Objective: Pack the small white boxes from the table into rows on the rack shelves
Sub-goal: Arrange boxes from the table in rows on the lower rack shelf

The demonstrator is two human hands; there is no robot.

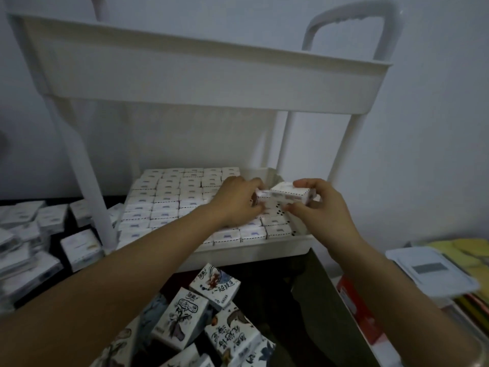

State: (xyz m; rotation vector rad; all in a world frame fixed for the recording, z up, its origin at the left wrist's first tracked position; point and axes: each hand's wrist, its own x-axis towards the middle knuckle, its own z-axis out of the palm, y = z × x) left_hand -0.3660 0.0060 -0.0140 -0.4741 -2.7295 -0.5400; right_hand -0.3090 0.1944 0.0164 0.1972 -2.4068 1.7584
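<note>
While left hand [238, 202] and right hand [322, 205] pinch boxes [287, 193], seemingly two, advise lowering them square into shelf [251, 251] right-rear corner.

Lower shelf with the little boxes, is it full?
Almost full: rows of small white boxes cover the shelf, but a gap shows at its back right corner.

Smooth white plastic on the rack [201, 75], with a faint satin sheen on shelf walls and posts. Small white boxes [169, 197]: matt paperboard, perforated edges. Illustrated cartons [182, 316]: printed paperboard, smooth. Container lid [428, 268]: translucent plastic, smooth.
</note>
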